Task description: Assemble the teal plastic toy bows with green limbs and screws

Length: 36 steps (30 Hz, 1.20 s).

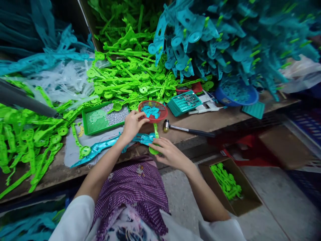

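My left hand is at the near left rim of a red basket holding small blue plastic pieces. Its thumb and fingers are pinched together, and what is between them is too small to make out. A long blue plastic part lies across the table edge below that wrist. At its right end, my right hand closes its fingers on a green plastic part with a round disc, mostly covered by the fingers. Another green disc-ended part lies over the blue part's left end.
A green tray of small metal pieces stands behind my left hand. Right of the basket are a teal box of metal parts and a hammer. Green parts heap behind; a power driver juts in from the left.
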Each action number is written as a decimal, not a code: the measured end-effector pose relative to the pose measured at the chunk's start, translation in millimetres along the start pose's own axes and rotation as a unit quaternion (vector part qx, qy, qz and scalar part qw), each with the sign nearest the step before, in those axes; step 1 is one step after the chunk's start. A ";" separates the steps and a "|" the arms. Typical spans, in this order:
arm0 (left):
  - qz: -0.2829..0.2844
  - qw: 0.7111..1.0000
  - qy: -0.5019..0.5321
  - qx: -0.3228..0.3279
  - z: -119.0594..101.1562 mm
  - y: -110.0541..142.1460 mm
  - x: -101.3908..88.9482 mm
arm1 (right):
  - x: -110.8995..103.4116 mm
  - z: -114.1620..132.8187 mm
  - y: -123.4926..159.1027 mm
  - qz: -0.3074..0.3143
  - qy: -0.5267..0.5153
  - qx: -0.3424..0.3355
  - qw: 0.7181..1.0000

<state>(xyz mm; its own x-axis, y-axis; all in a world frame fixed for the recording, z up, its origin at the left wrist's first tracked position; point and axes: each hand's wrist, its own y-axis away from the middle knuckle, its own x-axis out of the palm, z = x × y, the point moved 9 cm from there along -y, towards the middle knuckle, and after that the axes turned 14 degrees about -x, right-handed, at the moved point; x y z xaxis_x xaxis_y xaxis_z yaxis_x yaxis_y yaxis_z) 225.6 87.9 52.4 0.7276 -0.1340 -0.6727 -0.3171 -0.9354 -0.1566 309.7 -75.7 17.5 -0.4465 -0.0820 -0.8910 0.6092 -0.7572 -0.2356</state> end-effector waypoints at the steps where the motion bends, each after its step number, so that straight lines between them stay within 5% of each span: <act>1: -0.004 1.000 -0.010 0.002 -2.9 -0.6 6.0 | 2.4 -4.1 -2.2 0.001 0.008 0.003 1.000; 7: 0.020 0.997 -0.036 0.060 -18.2 -9.4 23.6 | 3.0 -24.4 -6.6 -0.024 0.008 0.035 0.999; 14: -0.024 0.994 0.096 0.040 2.3 -2.4 -7.8 | -9.6 -50.3 -4.8 -0.029 -0.099 0.053 0.993; 19: -0.036 0.988 0.146 0.030 14.2 -3.7 -6.9 | -26.1 -66.5 -10.9 -0.047 -0.126 0.068 0.989; 24: -0.044 0.997 0.056 0.034 21.2 -0.4 5.8 | -24.2 -72.0 -12.8 -0.044 -0.092 0.089 0.991; 32: 0.022 0.998 -0.025 0.059 28.0 4.5 17.7 | -14.2 -63.1 -8.5 -0.027 -0.133 0.070 0.988; 36: -0.033 0.995 -0.046 0.077 20.9 24.6 4.6 | -10.8 -65.7 -10.1 -0.024 -0.149 0.071 0.986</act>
<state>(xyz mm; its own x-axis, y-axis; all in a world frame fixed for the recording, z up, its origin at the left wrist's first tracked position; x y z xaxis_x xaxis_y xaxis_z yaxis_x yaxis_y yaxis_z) 208.4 71.1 30.3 0.6936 -0.0370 -0.7194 -0.3655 -0.8787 -0.3072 351.4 -24.6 4.1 -0.6590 -0.2142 -0.7210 0.4940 -0.8461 -0.2001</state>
